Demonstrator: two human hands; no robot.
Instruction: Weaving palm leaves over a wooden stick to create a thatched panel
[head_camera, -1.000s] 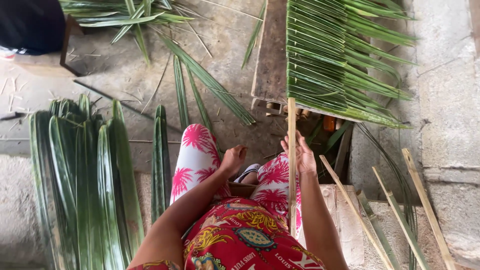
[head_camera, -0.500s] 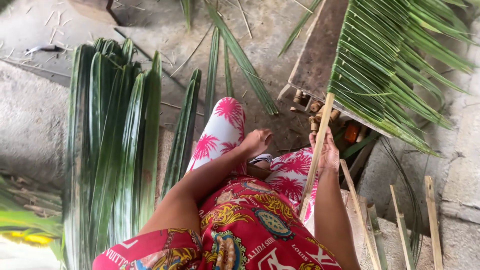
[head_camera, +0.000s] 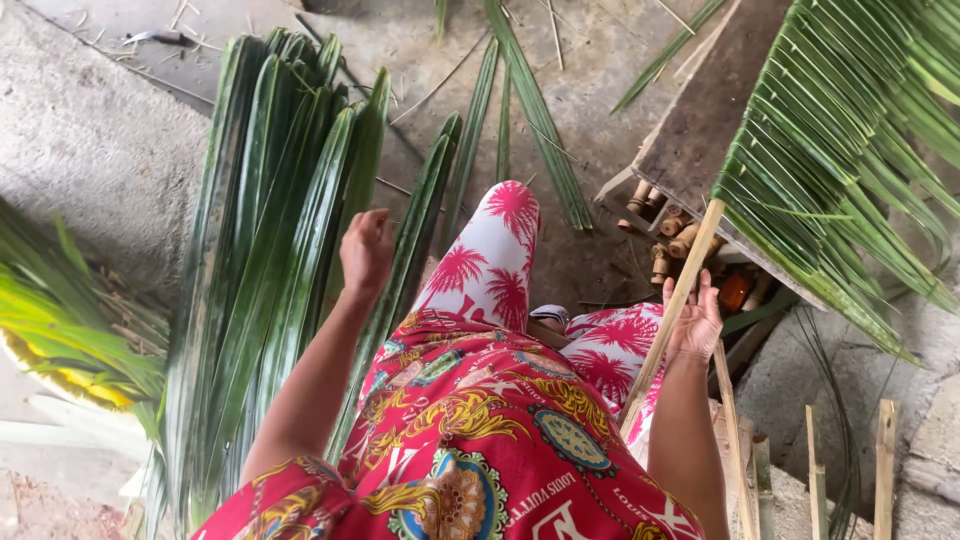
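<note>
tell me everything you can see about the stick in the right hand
The stick is a long, thin, pale strip, like split bamboo or wood. It slants from the lap up to the woven leaf panel, where its top end goes under the leaves. The right hand grips it partway along. Its lower end rests against the patterned clothing.

Red gold-patterned short-sleeved top (head_camera: 470, 440), white trousers (head_camera: 490, 260) with pink palm prints

woven leaf panel (head_camera: 850, 160) cut off at right edge, left hand (head_camera: 367, 250) fingers hidden
</note>
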